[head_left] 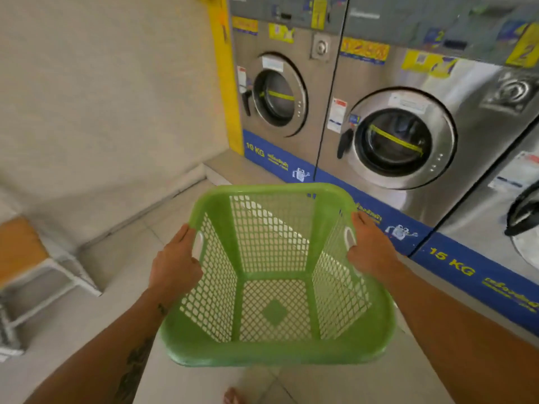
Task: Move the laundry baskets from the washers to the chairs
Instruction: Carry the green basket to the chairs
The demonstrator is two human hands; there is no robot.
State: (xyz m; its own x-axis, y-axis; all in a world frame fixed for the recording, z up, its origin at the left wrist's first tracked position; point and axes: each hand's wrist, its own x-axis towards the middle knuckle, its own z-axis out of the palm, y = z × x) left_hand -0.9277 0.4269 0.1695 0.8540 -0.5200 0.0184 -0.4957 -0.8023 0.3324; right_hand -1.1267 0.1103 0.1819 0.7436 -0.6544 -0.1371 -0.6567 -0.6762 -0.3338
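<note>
A green plastic laundry basket (274, 351) with lattice walls hangs empty in front of me, above the tiled floor. My left hand (175, 263) grips its left handle slot. On the opposite side, my right hand (370, 249) holds the right handle. Steel front-loading washers stand behind it: one marked 10 KG (280, 91) and a bigger one (399, 138) to its right, both with round doors closed. A chair (20, 252) with an orange-brown seat and white metal legs stands at the left edge.
A third washer (522, 205) marked 15 KG fills the far right. The washers rest on a raised tiled step (227, 167) with a blue band. A beige wall (102, 97) closes the left side. My bare toes (233, 396) show on the floor tiles.
</note>
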